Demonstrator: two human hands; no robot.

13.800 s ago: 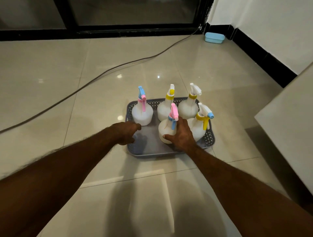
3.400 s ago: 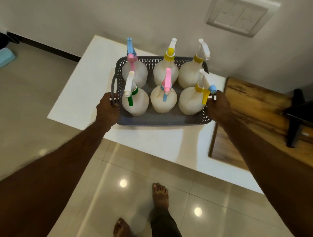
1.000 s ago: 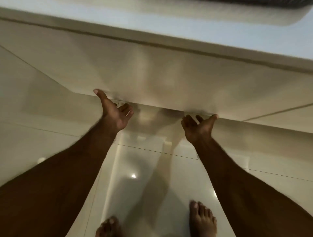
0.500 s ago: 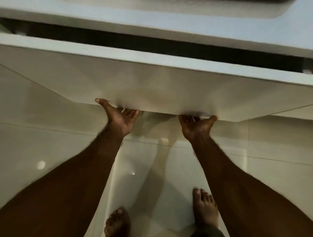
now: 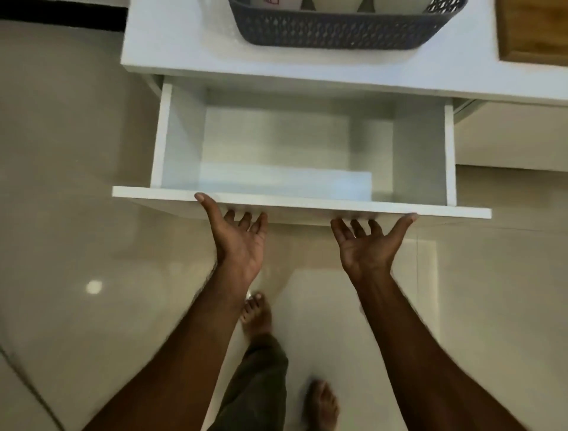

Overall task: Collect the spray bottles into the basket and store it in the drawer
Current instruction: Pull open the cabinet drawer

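The grey lattice basket (image 5: 338,33) stands on the white cabinet top (image 5: 184,40), cut off by the upper frame edge. Only the white bottoms of the spray bottles (image 5: 333,2) show inside it. Below it the white drawer (image 5: 276,138) is pulled far out and holds nothing. My left hand (image 5: 239,243) and my right hand (image 5: 365,249) are palm up at the drawer front (image 5: 307,201). Their fingertips hook under its lower edge and the thumbs rest against its face.
A wooden board (image 5: 534,30) lies on the cabinet top to the right of the basket. Glossy beige floor tiles surround the cabinet. My bare feet (image 5: 258,313) stand on the floor just in front of the open drawer.
The drawer has slid from a narrow gap to far out, showing its bare inside. Both hands came back with the drawer front. The basket is in view again.
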